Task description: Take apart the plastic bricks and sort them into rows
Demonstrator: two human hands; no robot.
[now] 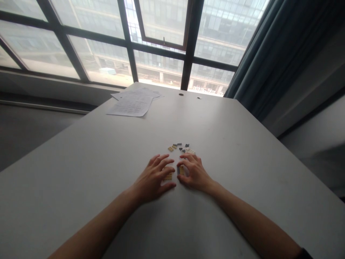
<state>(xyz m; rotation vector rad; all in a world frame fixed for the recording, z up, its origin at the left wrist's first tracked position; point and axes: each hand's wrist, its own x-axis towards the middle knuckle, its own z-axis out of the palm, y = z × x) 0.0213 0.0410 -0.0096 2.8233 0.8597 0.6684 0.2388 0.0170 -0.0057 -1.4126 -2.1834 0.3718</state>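
Left hand (156, 176): fingers parted over tan block (168, 176), just below frame centre; right hand (196, 173): fingers curled about tan-and-grey block (181, 170), whether clamped cannot tell. Small loose pieces (180, 149) just above; white tabletop (223, 144) around; papers (132, 104) upper left.

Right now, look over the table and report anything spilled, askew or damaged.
No spill or damage shows. Only the papers look untidy: they overlap askew at the table's far left. The loose bricks are scattered too, but not oddly so.
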